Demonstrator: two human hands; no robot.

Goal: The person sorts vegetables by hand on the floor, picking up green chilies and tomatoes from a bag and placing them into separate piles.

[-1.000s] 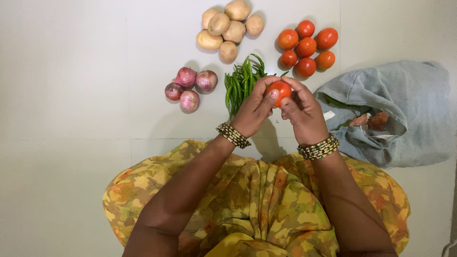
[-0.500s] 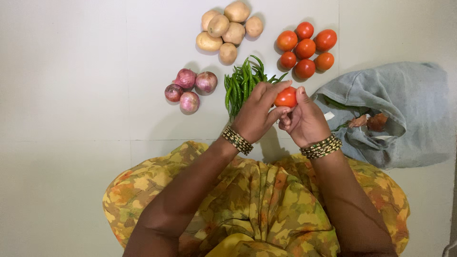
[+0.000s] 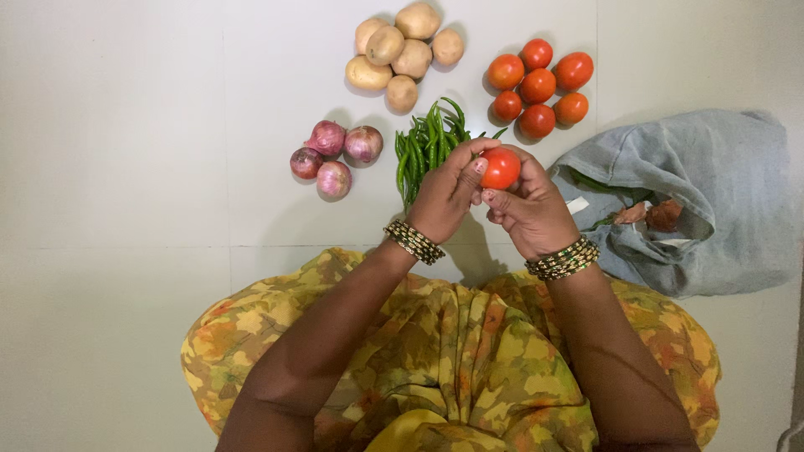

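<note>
We are holding a red tomato (image 3: 501, 168) just above the middle of the frame, pinching it between both hands: our left hand (image 3: 445, 197) is curling its fingers over it, our right hand (image 3: 526, 211) is cupping it from below. Green chillies (image 3: 425, 144) are lying just behind. Six tomatoes (image 3: 538, 84) are sitting upper right, potatoes (image 3: 400, 50) top centre, onions (image 3: 332, 153) left, a grey cloth bag (image 3: 708, 197) right.

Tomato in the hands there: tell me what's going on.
A person seated on the floor holds one tomato between both hands, left hand and right hand, above a bunch of green chillies. Sorted on the floor ahead are potatoes, six more tomatoes and four red onions. A grey cloth bag lies open to the right.
</note>
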